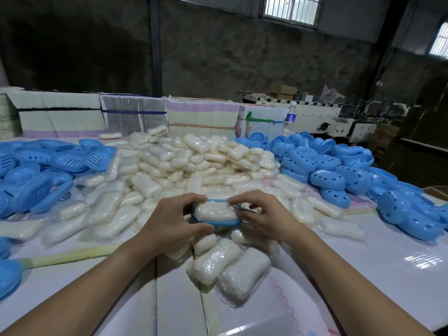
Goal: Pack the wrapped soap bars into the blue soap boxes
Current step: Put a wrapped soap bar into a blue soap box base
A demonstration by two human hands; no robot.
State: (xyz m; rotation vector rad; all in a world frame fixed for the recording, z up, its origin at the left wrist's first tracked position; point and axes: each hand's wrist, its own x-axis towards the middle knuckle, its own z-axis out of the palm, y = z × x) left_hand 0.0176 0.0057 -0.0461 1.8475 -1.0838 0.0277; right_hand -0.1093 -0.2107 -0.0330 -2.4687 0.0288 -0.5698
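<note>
A wrapped white soap bar lies inside a blue soap box half held just above the table's middle. My left hand grips the box's left end, thumb under the near rim and fingers over the far rim. At the right end, my right hand pinches the rim and wrapper with curled fingers. Behind it spreads a big heap of wrapped soap bars. Several more wrapped bars lie just in front of the box.
Blue slotted box halves are piled at the left, blue perforated box halves at the right. Bundled flat cartons line the back edge beside a water bottle. A machine stands behind.
</note>
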